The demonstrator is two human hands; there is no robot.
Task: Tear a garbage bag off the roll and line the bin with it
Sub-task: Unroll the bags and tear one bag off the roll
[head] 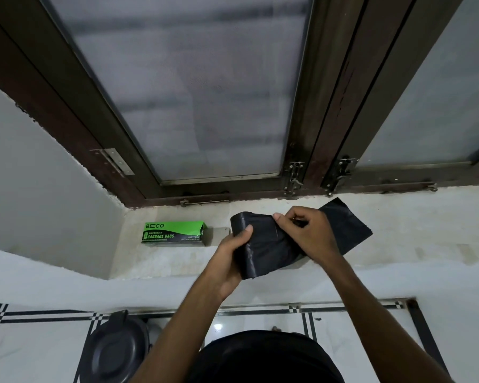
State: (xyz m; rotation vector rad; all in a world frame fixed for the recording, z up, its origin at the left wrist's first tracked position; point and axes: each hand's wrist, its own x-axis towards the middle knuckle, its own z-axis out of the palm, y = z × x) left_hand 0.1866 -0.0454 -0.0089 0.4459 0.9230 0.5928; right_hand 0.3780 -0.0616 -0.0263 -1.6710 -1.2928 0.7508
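Observation:
A black roll of garbage bags (263, 244) is held above a marble window sill (177, 258). My left hand (230, 255) grips the rolled part from the left, thumb on top. My right hand (304, 233) pinches the loose bag sheet (349, 228), which spreads out flat to the right over the sill. A dark grey bin (114, 352) with its lid on stands on the tiled floor at the lower left, below my left forearm.
A green and black garbage bag box (174, 232) lies on the sill left of the roll. A dark wooden window frame (302, 150) with frosted panes and latches rises behind the sill. A white wall closes the left side.

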